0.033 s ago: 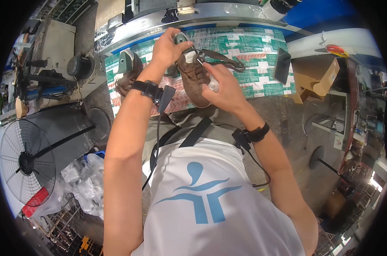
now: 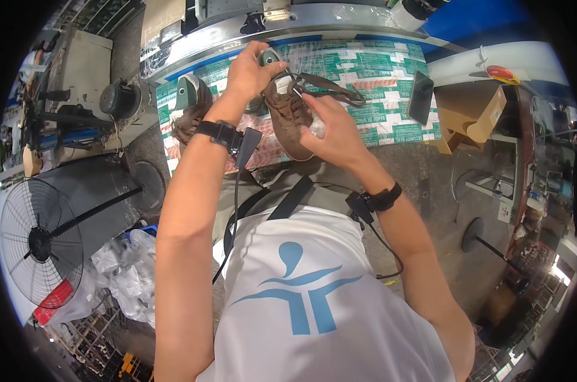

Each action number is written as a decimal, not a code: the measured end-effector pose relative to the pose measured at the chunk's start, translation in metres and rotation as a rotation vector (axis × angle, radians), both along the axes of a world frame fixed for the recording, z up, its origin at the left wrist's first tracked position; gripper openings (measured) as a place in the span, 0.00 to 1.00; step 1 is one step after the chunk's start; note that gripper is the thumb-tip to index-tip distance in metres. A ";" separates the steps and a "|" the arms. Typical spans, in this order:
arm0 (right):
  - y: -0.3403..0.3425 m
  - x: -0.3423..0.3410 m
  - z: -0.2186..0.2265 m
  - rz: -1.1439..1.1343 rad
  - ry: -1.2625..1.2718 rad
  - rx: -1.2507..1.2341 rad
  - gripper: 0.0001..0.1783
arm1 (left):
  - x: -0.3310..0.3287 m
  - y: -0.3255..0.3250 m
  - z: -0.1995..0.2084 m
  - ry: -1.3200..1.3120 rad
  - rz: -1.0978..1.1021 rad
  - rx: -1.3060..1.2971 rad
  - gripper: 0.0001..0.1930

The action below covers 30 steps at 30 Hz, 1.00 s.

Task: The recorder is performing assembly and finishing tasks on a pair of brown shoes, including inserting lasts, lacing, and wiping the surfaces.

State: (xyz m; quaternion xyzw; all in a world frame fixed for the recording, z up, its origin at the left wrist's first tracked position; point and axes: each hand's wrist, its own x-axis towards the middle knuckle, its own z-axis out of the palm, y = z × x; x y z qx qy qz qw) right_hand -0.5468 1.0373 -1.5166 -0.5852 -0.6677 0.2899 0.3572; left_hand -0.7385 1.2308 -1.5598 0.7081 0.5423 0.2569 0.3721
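I hold a brown shoe (image 2: 288, 121) on a green last (image 2: 267, 58) over a bench covered with green, white and red printed paper (image 2: 377, 70). My left hand (image 2: 251, 71) grips the heel end by the last. Gripping the shoe's right side near the tongue is my right hand (image 2: 332, 127), whose fingers are at the dark laces (image 2: 339, 90) that loop out to the right. Both wrists carry black bands with small devices and cables. A second brown shoe (image 2: 188, 111) on a green last lies on the bench to the left.
A dark flat slab (image 2: 421, 97) stands on the bench at right, beside an open cardboard box (image 2: 476, 111). At lower left a caged floor fan (image 2: 40, 245) sits next to crumpled plastic bags (image 2: 126, 270). A motor (image 2: 118, 99) sits at upper left.
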 end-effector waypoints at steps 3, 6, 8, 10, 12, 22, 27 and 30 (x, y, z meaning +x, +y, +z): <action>-0.011 0.005 0.006 0.060 -0.183 0.036 0.39 | -0.006 0.012 -0.024 -0.063 0.022 0.002 0.37; -0.049 0.020 0.023 0.084 -0.260 0.115 0.39 | -0.004 0.004 -0.001 0.015 0.029 -0.070 0.38; -0.067 0.028 0.027 0.061 -0.194 -0.067 0.38 | -0.003 0.009 0.002 0.016 0.033 -0.084 0.35; -0.064 0.023 0.026 0.031 -0.191 -0.102 0.38 | 0.001 0.010 -0.004 0.025 0.007 -0.106 0.33; -0.040 0.012 0.014 0.015 -0.060 0.033 0.37 | -0.003 0.014 -0.011 -0.036 0.034 -0.146 0.38; -0.036 0.000 0.005 -0.033 -0.267 0.072 0.38 | -0.005 0.008 -0.004 0.019 0.045 -0.086 0.39; -0.067 0.023 0.001 -0.100 -0.210 -0.172 0.38 | 0.000 0.013 -0.008 0.022 0.039 -0.055 0.38; -0.047 0.013 0.001 -0.094 0.028 -0.091 0.38 | -0.002 0.013 -0.013 -0.009 0.041 -0.062 0.38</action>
